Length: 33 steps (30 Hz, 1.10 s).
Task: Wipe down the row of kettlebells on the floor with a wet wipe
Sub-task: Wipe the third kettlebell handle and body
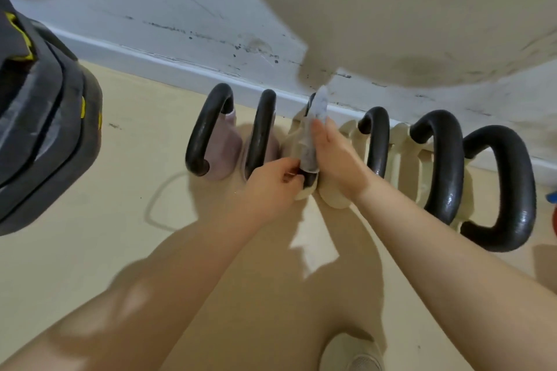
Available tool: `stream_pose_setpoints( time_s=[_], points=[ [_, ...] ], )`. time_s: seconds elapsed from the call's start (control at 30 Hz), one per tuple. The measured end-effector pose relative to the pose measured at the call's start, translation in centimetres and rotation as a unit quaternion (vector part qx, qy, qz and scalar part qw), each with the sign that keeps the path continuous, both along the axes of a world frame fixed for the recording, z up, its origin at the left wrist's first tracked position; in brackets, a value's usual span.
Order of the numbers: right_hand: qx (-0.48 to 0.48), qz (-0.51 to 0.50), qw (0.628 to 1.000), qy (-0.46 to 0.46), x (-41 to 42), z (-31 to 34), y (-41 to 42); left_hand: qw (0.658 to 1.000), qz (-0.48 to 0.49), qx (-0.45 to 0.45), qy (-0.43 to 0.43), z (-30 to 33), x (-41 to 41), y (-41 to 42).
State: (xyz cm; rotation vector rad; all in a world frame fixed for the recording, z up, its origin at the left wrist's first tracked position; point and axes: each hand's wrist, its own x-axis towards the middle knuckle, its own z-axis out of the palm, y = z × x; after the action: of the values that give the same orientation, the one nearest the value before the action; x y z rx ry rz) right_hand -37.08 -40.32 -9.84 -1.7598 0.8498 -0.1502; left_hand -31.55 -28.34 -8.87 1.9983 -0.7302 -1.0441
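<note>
- Far left: a stack of dark weight plates (39, 117) lies on the floor, well apart from the row and outside this task.
- Row, left end: two pinkish kettlebells (224, 144) stand against the skirting board. I cannot tell from their surfaces whether they are wiped.
- Step in hand: wiping the handle of the third kettlebell (309, 181), a cream one, in the middle of the row.
- My left hand (272, 187) is clenched at the near base of that handle, fingertips pinching the lower end of the wet wipe (315, 129).
- The wipe is draped along the handle, its top end standing up free above the arch.
- My right hand (336, 159) lies flat, fingers extended, pressing the wipe against the handle's right side. It grips nothing.
- Right of my hands: three more cream kettlebells (401, 156) with black handles (446, 166) stand untouched, by my judgement.
- Next move calls for sliding the wipe over the whole handle and body, then shifting right.
</note>
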Motion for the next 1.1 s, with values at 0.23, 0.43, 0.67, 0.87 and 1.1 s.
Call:
stream_pose_setpoints(
  time_s=[0.23,0.43,0.67,0.87,1.1],
  points=[
    [0.106,-0.059,0.992,0.024,1.9,0.6,-0.4,0.995,0.037,-0.045,0.076,-0.8,0.5,-0.3],
    [0.026,-0.07,0.997,-0.021,-1.8,-1.0,4.1,0.998,0.023,-0.016,0.056,-0.5,1.4,-0.1],
    [-0.071,-0.086,0.994,0.009,-3.3,-4.4,6.2,0.999,-0.024,0.004,0.042,0.3,1.2,0.1],
    [-0.01,-0.096,0.984,-0.152,-2.3,-3.0,6.2,0.994,0.042,-0.031,0.098,0.2,1.0,0.0],
    [0.111,-0.198,0.974,-0.024,2.3,0.1,1.7,0.991,0.101,-0.023,0.082,0.0,0.5,-0.5]
  ],
)
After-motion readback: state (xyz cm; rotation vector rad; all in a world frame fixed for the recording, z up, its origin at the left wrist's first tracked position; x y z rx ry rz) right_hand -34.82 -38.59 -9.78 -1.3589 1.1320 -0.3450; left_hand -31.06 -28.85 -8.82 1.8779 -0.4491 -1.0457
